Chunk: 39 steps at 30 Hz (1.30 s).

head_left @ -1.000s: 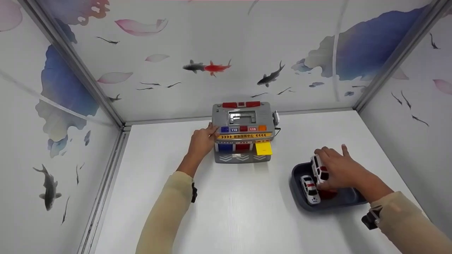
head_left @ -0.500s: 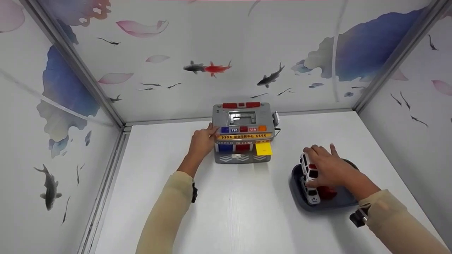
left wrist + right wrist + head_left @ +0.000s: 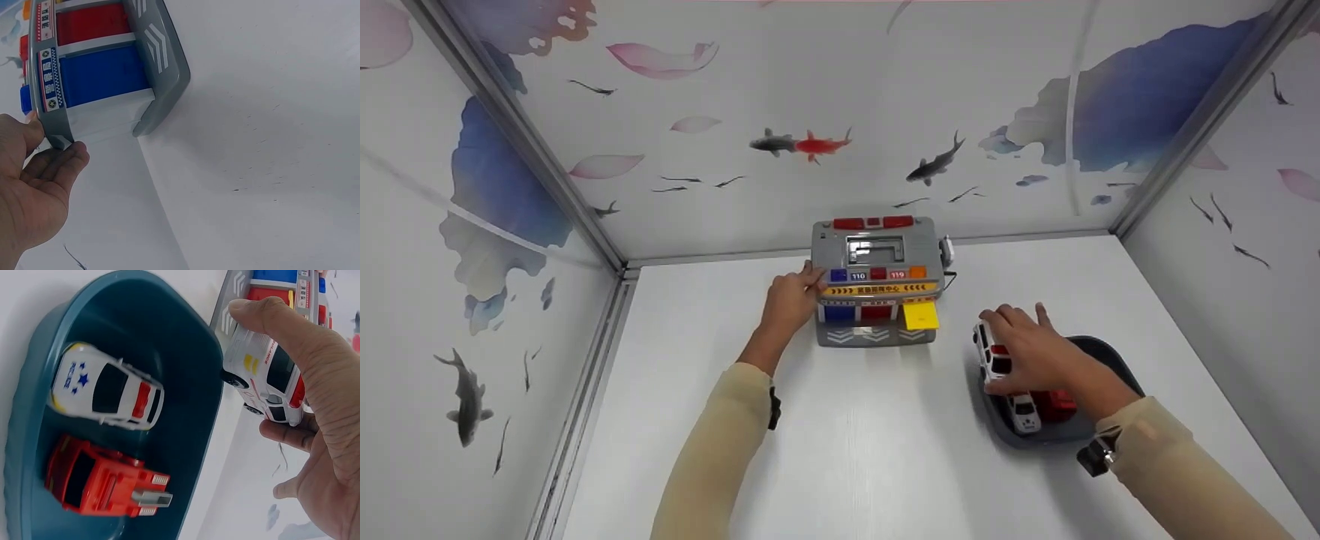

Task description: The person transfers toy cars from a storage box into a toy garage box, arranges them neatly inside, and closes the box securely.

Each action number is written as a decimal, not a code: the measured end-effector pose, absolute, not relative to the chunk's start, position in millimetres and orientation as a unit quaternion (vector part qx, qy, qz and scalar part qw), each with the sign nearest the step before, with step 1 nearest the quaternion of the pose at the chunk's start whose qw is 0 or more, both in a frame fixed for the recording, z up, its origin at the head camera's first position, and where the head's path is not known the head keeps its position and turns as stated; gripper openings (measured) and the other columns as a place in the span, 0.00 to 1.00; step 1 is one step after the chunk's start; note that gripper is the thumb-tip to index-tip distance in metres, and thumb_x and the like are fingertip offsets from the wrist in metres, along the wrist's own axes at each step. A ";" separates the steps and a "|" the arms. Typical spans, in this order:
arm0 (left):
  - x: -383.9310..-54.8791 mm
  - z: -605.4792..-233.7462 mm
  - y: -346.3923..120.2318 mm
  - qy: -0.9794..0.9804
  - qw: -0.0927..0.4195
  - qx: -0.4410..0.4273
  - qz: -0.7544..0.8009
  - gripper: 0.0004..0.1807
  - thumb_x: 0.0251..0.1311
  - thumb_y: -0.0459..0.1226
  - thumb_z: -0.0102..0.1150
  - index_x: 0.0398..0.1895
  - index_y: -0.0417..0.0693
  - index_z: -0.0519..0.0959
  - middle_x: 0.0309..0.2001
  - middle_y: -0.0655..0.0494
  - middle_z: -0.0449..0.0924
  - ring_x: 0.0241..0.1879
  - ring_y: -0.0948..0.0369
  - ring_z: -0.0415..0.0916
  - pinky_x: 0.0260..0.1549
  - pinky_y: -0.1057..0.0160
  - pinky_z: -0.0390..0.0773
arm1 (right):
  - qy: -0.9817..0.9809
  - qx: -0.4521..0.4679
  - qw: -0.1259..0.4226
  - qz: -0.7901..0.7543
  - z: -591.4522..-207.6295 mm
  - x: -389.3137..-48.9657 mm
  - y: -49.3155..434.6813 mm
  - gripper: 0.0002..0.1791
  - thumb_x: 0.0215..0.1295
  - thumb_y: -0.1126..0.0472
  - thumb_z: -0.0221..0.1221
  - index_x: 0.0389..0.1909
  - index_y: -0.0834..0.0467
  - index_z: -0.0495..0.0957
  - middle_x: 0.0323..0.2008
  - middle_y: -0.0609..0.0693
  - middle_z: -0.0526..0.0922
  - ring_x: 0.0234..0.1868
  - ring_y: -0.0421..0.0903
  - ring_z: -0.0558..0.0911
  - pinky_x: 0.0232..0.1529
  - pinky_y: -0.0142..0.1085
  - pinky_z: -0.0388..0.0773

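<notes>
My left hand point(image 3: 791, 301) pinches the left edge of a grey toy rescue station point(image 3: 826, 251) between thumb and fingers. The station has a blue door point(image 3: 104, 76) and a red door point(image 3: 93, 25), both down, while its yellow door point(image 3: 920, 316) is raised outward. In my right hand point(image 3: 1031, 351) is a white toy ambulance point(image 3: 264, 374), gripped across its body by thumb and fingers, over the left rim of a dark blue-grey bin point(image 3: 25, 439). Inside the bin lie a white toy police car point(image 3: 107, 388) and a red toy fire truck point(image 3: 101, 481).
The white table point(image 3: 840, 442) carries the station at its back edge and the bin at its right. Printed panels point(image 3: 877, 90) with fish and petals close in the back and both sides. A small white handset point(image 3: 946, 251) hangs on the station's right side.
My right hand has moved left with the ambulance, from above the inside of the bin to its left rim, uncovering more of the fire truck. The left hand and the station have stayed put.
</notes>
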<state>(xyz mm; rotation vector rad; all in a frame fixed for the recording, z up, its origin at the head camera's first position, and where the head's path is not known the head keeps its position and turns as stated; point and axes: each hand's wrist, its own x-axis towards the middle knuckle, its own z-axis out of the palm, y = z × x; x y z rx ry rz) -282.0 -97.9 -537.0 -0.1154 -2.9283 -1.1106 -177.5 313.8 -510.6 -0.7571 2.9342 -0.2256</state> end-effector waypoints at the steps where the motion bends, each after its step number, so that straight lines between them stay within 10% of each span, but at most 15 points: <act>1: -282.3 -537.2 -98.2 -0.935 0.003 -0.039 -0.353 0.21 0.83 0.44 0.61 0.74 0.55 0.81 0.78 0.48 0.73 0.64 0.52 0.88 0.41 0.57 0.84 | 0.965 -0.248 0.053 -0.075 -511.0 -178.3 311.8 0.63 0.49 0.37 0.85 0.79 0.62 0.65 0.67 0.62 0.76 0.70 0.63 0.77 0.74 0.86 0.54; 16: -286.2 -537.1 -98.7 -0.934 0.010 -0.041 -0.356 0.22 0.82 0.45 0.62 0.74 0.54 0.81 0.78 0.48 0.73 0.76 0.45 0.75 0.70 0.47 0.81 | 0.967 -0.228 0.086 -0.074 -518.5 -190.6 288.5 0.66 0.51 0.33 0.83 0.82 0.61 0.63 0.73 0.65 0.73 0.74 0.64 0.75 0.80 0.81 0.47; 29: -285.4 -539.2 -95.9 -0.928 0.003 -0.040 -0.370 0.21 0.82 0.45 0.62 0.73 0.53 0.81 0.79 0.48 0.71 0.79 0.47 0.73 0.72 0.47 0.80 | 0.963 -0.251 0.089 -0.049 -527.9 -186.9 273.2 0.65 0.52 0.35 0.83 0.82 0.62 0.63 0.73 0.65 0.74 0.74 0.63 0.75 0.78 0.84 0.45; 39: -282.0 -538.5 -97.2 -0.932 0.002 -0.034 -0.361 0.21 0.82 0.45 0.62 0.73 0.55 0.81 0.78 0.49 0.73 0.75 0.47 0.78 0.44 0.57 0.85 | 0.960 -0.253 0.111 -0.044 -536.7 -185.9 262.9 0.66 0.52 0.35 0.83 0.83 0.63 0.62 0.75 0.67 0.73 0.76 0.65 0.74 0.80 0.82 0.42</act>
